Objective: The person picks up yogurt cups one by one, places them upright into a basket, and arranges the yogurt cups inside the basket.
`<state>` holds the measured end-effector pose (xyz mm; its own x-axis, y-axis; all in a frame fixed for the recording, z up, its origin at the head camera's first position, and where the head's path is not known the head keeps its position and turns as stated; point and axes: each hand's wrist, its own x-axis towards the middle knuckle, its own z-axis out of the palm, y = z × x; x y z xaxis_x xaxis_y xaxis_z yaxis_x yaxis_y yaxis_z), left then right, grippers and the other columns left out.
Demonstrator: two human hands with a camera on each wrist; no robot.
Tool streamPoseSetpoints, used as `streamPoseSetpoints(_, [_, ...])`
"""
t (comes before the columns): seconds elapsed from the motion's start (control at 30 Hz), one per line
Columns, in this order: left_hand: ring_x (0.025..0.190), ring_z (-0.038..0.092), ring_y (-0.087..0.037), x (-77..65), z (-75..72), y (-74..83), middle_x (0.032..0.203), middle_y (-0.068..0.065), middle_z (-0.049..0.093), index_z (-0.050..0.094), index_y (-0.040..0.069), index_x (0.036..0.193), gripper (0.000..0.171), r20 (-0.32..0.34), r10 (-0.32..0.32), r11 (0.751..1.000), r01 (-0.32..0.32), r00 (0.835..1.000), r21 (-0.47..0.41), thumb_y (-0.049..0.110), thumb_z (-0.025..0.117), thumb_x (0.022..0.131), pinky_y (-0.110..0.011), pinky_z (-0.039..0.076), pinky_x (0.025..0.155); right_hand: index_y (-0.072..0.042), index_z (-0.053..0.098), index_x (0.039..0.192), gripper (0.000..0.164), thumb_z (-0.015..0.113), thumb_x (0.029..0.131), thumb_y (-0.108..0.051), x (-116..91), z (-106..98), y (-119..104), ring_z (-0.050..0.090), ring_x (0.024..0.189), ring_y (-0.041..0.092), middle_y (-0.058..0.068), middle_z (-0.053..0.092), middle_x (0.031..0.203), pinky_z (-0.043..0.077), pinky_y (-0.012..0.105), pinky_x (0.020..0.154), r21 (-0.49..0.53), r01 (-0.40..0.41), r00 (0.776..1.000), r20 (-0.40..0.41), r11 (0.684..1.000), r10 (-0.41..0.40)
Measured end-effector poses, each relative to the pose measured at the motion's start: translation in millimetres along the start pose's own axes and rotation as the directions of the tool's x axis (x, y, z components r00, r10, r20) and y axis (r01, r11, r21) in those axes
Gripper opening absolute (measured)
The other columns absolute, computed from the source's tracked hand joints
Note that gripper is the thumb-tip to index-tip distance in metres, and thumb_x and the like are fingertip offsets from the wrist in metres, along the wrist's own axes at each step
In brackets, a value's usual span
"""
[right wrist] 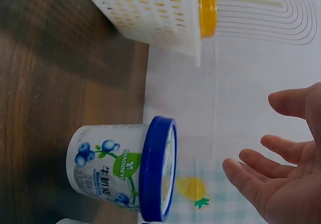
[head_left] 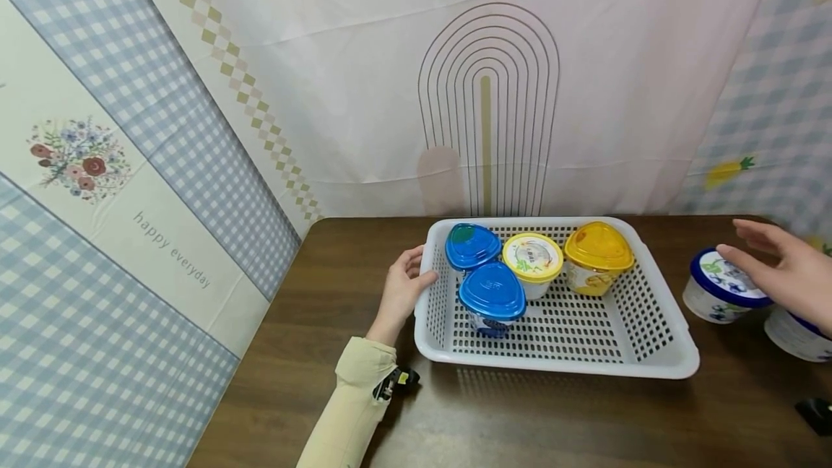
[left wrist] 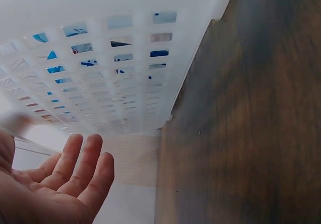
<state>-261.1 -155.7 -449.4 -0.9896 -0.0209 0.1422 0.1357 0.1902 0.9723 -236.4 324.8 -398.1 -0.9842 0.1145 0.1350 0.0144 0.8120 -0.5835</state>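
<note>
A white perforated basket (head_left: 559, 365) holds two tubs with blue lids, a front one (head_left: 492, 289) and a back one (head_left: 472, 245), plus a round yellow-lidded tub (head_left: 533, 257) and a yellow tub with a domed lid (head_left: 598, 248). Beside the basket's left wall is my left hand (head_left: 401, 291), thumb close to the rim; its fingers (left wrist: 93, 156) look relaxed in the left wrist view. Over on the right, my right hand (head_left: 789, 269) hovers with spread fingers around the lid level of a blueberry-print tub (right wrist: 108, 166) with a dark blue lid, holding nothing.
Partly behind the right hand, another white tub (head_left: 796, 338) with a blue lid stands on the brown wooden table (head_left: 292, 352). Patterned cloth (head_left: 364, 92) hangs along the table's back and left sides.
</note>
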Motion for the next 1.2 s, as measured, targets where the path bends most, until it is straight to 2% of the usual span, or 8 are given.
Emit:
streamPoseSetpoints(0.17, [0.096,0.058,-0.025,6.0,0.7,-16.0,0.119,-0.013,0.058,0.049,0.006,0.131,0.053,-0.017,-0.003,1.000,0.003,1.000,-0.004,0.005,0.067,0.082,-0.037,0.053,0.074,0.010,0.011,0.142,0.077,0.045,0.096,-0.041,4.4,3.1,11.9,0.023,0.119,0.060,0.043,0.017,0.136,0.026,0.070,0.086,-0.009,0.006,1.000,0.007,1.000,-0.006])
streamPoseSetpoints(0.43, [0.091,0.059,-0.024,6.6,1.4,-16.4,0.113,-0.010,0.060,0.052,0.006,0.127,0.050,-0.051,0.019,1.000,-0.018,0.998,0.011,0.003,0.068,0.079,-0.037,0.053,0.072,0.013,0.004,0.141,0.087,0.048,0.093,-0.044,10.4,7.1,27.3,0.020,0.118,0.062,0.044,0.012,0.137,0.025,0.070,0.087,-0.021,-0.002,0.999,0.050,1.000,0.003])
streamPoseSetpoints(0.53, [0.092,0.059,-0.024,7.0,1.3,-16.5,0.114,-0.010,0.060,0.052,0.006,0.128,0.051,-0.044,0.010,1.000,-0.010,0.999,0.010,0.003,0.068,0.080,-0.037,0.053,0.073,0.014,0.000,0.140,0.094,0.050,0.091,-0.048,17.5,10.6,44.6,0.016,0.119,0.062,0.043,0.007,0.138,0.022,0.069,0.089,-0.039,-0.023,0.997,0.077,0.999,0.026])
streamPoseSetpoints(0.67, [0.093,0.059,-0.024,6.6,0.3,-14.6,0.117,-0.012,0.059,0.050,0.006,0.130,0.052,-0.017,-0.008,1.000,0.008,1.000,0.004,0.003,0.068,0.081,-0.037,0.053,0.074,0.013,-0.003,0.140,0.104,0.054,0.086,-0.055,34.8,22.4,83.3,0.013,0.121,0.060,0.041,0.004,0.140,0.021,0.071,0.088,-0.080,-0.026,0.996,0.081,0.996,0.032])
streamPoseSetpoints(0.77, [0.093,0.058,-0.025,2.1,-0.7,-5.3,0.118,-0.016,0.058,0.048,0.002,0.131,0.052,0.000,-0.008,1.000,0.008,1.000,0.004,0.002,0.066,0.082,-0.038,0.053,0.074,0.013,-0.004,0.140,0.108,0.056,0.084,-0.057,44.0,28.6,99.6,0.012,0.123,0.059,0.041,0.004,0.140,0.021,0.072,0.087,-0.116,-0.018,0.996,0.083,0.993,0.028])
streamPoseSetpoints(0.93, [0.091,0.059,-0.025,-7.6,-0.3,12.8,0.118,-0.021,0.057,0.047,-0.004,0.130,0.051,0.005,0.008,1.000,-0.008,1.000,0.020,-0.001,0.064,0.082,-0.037,0.053,0.073,0.016,-0.006,0.138,0.112,0.058,0.082,-0.058,37.5,20.6,81.1,0.013,0.119,0.062,0.045,0.004,0.136,0.024,0.072,0.086,-0.174,-0.024,0.986,0.159,0.984,0.053])
streamPoseSetpoints(1.07, [0.089,0.059,-0.024,-9.0,0.5,15.5,0.116,-0.023,0.057,0.047,-0.005,0.129,0.050,0.002,0.014,1.000,-0.014,1.000,0.017,-0.001,0.063,0.082,-0.037,0.053,0.072,0.019,-0.005,0.136,0.115,0.060,0.080,-0.058,28.0,15.3,60.1,0.018,0.113,0.063,0.048,0.007,0.133,0.025,0.072,0.084,-0.192,-0.027,0.982,0.181,0.981,0.062])
streamPoseSetpoints(1.2, [0.088,0.059,-0.024,-8.4,0.6,16.0,0.114,-0.022,0.058,0.047,-0.005,0.129,0.050,0.005,0.012,1.000,-0.012,1.000,0.016,-0.001,0.064,0.082,-0.037,0.054,0.071,0.019,-0.005,0.136,0.117,0.062,0.079,-0.057,26.3,14.9,55.8,0.018,0.112,0.064,0.048,0.007,0.132,0.025,0.072,0.084,-0.195,-0.032,0.979,0.189,0.980,0.070])
